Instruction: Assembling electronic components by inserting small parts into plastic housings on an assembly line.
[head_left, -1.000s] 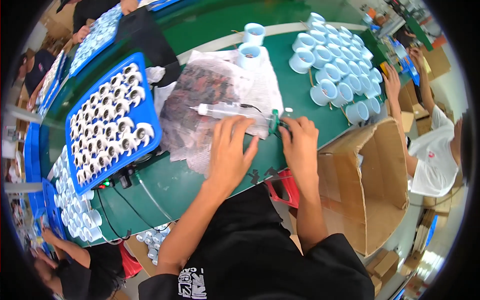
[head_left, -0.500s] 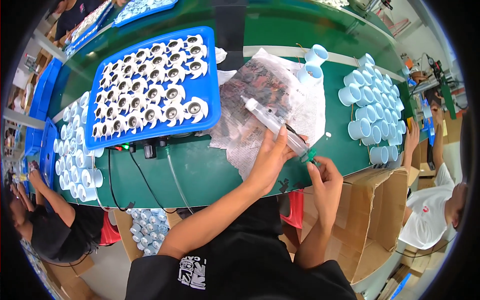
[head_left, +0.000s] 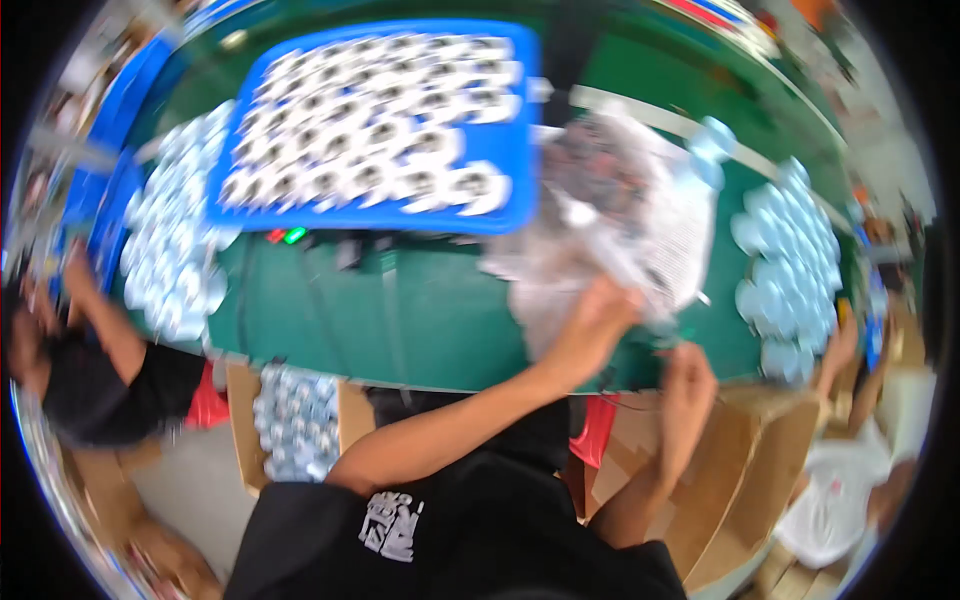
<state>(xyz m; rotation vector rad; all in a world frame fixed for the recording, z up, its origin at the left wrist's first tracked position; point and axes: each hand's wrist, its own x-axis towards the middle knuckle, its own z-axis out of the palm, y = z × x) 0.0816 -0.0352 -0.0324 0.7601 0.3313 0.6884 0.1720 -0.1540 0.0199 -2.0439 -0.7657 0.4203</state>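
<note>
A translucent dispensing syringe [head_left: 612,250] with a pale tip slants over newspaper sheets [head_left: 685,235]; its green end fitting [head_left: 668,340] is nearest me. My left hand [head_left: 598,318] is closed at the lower part of the barrel, fingers blurred by motion. Beside the green fitting, my right hand [head_left: 690,378] is closed in a pinch at that end of the syringe. Blur hides the exact finger contact. To the left stands a blue tray [head_left: 375,218] with rows of white finned rotors [head_left: 420,183] with dark centres.
Light-blue cups [head_left: 788,262] cluster at the right, and more cups [head_left: 175,235] at the left. A pair of cups [head_left: 708,150] stands by the paper. Cables hang beneath the tray. A cardboard box [head_left: 745,480] sits below the table's right edge; co-workers flank me.
The whole view has shifted and tilted, smearing the picture; tray and paper now appear farther right. Both hands remain at the syringe, with the right hand slightly lower in the picture.
</note>
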